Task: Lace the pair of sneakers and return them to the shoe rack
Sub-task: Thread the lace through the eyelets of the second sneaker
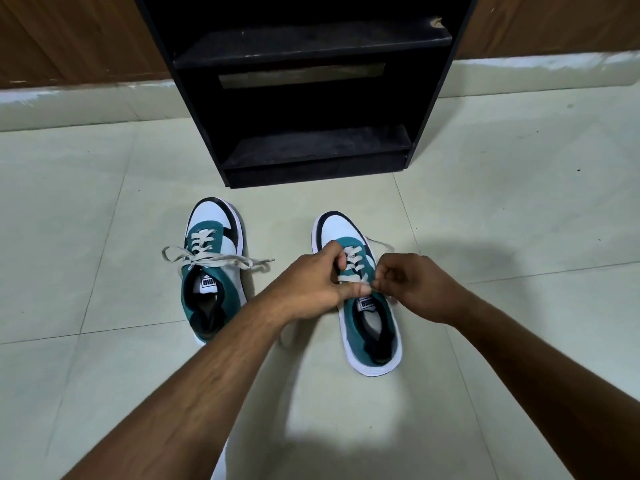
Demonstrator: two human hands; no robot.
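Two teal, white and black sneakers stand on the tiled floor, toes toward a black shoe rack (429, 98). The left sneaker (214, 292) has its white lace tied in a bow (207, 259) with loops spread to both sides. The right sneaker (372, 327) lies under both hands. My left hand (311, 285) and my right hand (412, 289) meet over its tongue, each pinching the white lace (349, 278) near the top eyelets. One lace end (379, 244) trails out to the right of the shoe.
The rack's two shelves (311, 147) hold nothing visible and are dusty. Behind it runs a wooden wall (69, 39) with a pale skirting (86, 98). Light floor tiles (104, 358) surround the shoes.
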